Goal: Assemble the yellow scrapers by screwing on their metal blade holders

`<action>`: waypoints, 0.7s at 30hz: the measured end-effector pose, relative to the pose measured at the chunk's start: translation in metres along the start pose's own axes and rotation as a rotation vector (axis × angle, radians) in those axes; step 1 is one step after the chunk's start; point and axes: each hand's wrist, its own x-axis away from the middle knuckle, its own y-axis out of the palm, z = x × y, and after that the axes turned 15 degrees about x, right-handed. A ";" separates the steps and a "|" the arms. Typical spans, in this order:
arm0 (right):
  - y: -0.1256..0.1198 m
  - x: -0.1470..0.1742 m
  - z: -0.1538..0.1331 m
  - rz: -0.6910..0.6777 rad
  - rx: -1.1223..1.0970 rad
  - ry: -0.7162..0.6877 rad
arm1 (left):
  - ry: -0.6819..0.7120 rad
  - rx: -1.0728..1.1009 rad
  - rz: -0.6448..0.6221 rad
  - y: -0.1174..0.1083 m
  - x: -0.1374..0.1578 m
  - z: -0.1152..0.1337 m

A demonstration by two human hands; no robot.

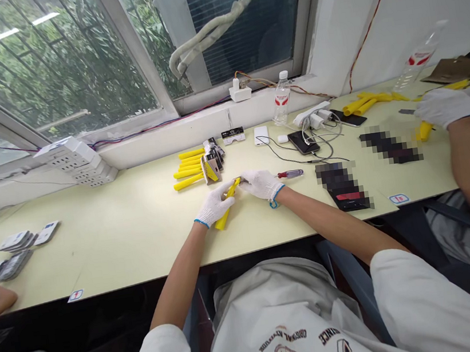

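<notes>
The left grip [214, 206] is wrapped around a yellow handle [224, 218], which slants over the bench [138, 229] with its upper end between the 2 grips. The right grip [261, 184] is at that end, fingers bunched; I cannot tell whether they pinch the handle or something small there. Just right of the right grip is a screwdriver [290, 174]. Beyond the left grip, yellow tools [191, 173] lie in a row. Farther beyond the right grip are a phone [302, 143] and a bottle [281, 100]; well to its right is a co-worker's gloved hand [449, 106].
</notes>
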 end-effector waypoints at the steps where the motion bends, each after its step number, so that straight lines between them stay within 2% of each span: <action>1: -0.001 0.000 0.000 -0.002 -0.001 0.000 | 0.001 0.000 0.001 0.000 0.000 0.000; 21: -0.001 0.000 0.000 0.015 -0.048 0.010 | 0.005 0.017 -0.002 0.000 0.000 0.000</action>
